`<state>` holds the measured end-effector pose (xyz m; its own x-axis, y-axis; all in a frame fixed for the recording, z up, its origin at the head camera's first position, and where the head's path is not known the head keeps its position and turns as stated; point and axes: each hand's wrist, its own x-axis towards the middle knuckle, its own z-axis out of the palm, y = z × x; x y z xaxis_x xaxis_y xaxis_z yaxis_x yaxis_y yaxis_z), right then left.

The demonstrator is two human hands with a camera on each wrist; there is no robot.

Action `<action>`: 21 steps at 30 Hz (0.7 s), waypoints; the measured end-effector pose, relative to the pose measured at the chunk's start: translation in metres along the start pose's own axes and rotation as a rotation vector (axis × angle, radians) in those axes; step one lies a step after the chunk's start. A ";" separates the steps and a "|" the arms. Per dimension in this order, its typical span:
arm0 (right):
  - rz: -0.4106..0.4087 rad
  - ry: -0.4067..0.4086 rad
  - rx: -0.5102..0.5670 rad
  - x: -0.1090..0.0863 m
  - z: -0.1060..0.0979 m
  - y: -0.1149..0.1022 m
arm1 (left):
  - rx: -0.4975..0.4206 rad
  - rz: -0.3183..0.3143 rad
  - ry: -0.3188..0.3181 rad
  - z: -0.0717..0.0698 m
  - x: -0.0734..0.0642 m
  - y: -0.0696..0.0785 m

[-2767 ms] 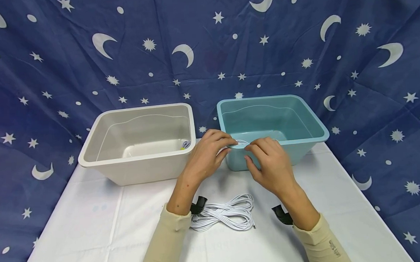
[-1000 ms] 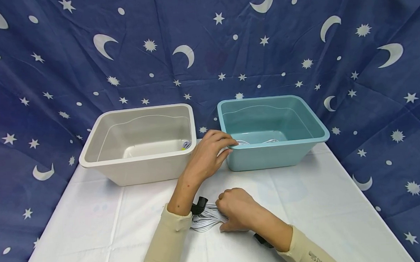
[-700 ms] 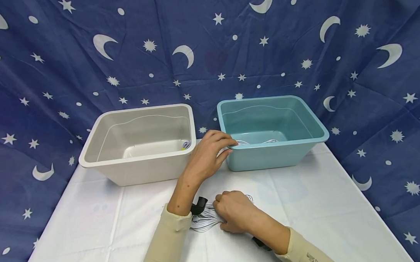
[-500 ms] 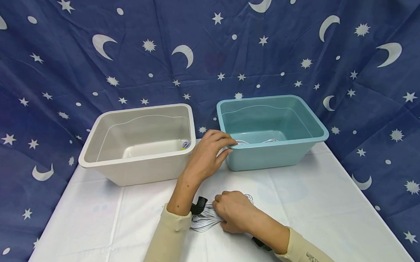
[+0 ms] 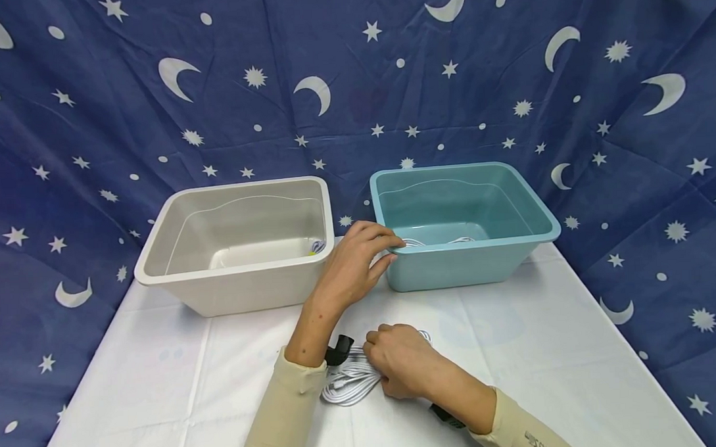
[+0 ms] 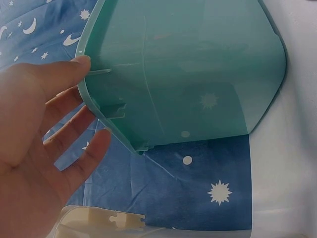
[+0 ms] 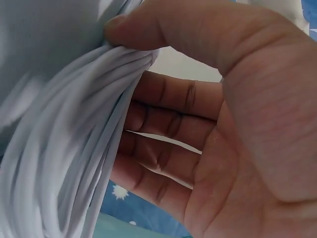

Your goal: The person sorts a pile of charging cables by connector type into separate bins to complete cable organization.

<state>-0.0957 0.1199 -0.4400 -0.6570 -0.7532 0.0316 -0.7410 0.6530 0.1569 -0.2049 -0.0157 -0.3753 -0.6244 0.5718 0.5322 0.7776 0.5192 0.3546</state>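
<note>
A coiled white cable (image 5: 348, 385) lies on the white cloth, partly covered by my right hand (image 5: 404, 360). In the right wrist view, thumb and fingers pinch the bundled cable strands (image 7: 74, 134), and its loops hang out of the grip. My left hand (image 5: 353, 263) is at the near left corner of the teal bin (image 5: 454, 263). Seen from the left wrist, the thumb lies on the rim (image 6: 80, 84) while two fingers pass behind it. Inside the teal bin, white cable loops (image 5: 414, 242) show just over the near rim.
Left of the teal bin stands a light grey bin (image 5: 236, 290). A small purplish coil (image 5: 318, 246) with a bit of yellow sits in its right corner. White cloth (image 5: 163, 401) covers the table, and a blue curtain (image 5: 352, 66) hangs behind.
My right hand has left the teal bin's rim and come down onto the coiled cable. Just now the cable's left loops shifted slightly toward me. The left hand has stayed at the bin corner.
</note>
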 end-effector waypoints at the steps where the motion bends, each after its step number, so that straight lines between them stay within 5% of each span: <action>1: -0.002 0.000 -0.002 0.000 -0.001 0.000 | 0.001 -0.001 0.000 0.000 0.000 0.000; 21: 0.006 0.036 0.047 -0.010 -0.016 0.023 | 0.017 0.004 -0.006 0.000 0.000 0.000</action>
<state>-0.1042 0.1411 -0.4208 -0.6564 -0.7513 0.0683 -0.7435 0.6596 0.1100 -0.2053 -0.0157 -0.3758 -0.6221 0.5776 0.5285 0.7786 0.5276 0.3398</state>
